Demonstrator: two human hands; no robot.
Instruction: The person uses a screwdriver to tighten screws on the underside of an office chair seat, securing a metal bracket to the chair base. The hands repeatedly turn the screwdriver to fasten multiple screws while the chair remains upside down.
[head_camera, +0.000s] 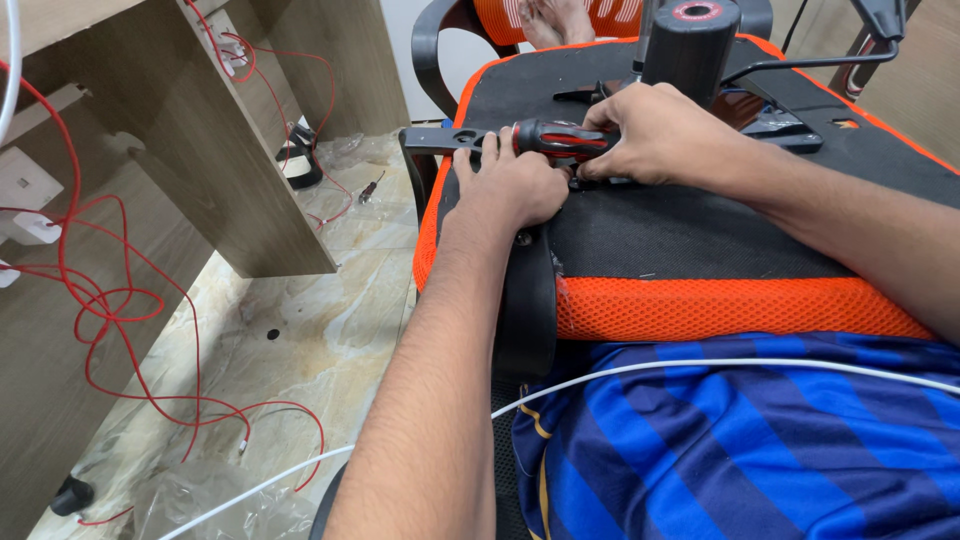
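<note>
On the upturned chair seat (700, 230) we see the right hand (655, 130) grasping a red-black screwdriver (555, 140); just near-left, the left hand (510, 185) presses loosely curled against the seat, touching the tool.

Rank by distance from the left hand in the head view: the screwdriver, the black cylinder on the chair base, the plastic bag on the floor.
From the left hand:
1. Screwdriver, touching it, just above.
2. Black cylinder, up right.
3. Plastic bag, far down left on the floor.

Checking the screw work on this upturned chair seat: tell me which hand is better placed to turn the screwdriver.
Right, probably: the right hand already grips the red-and-black screwdriver, while the left hand lies on the black seat underside beside it.
</note>
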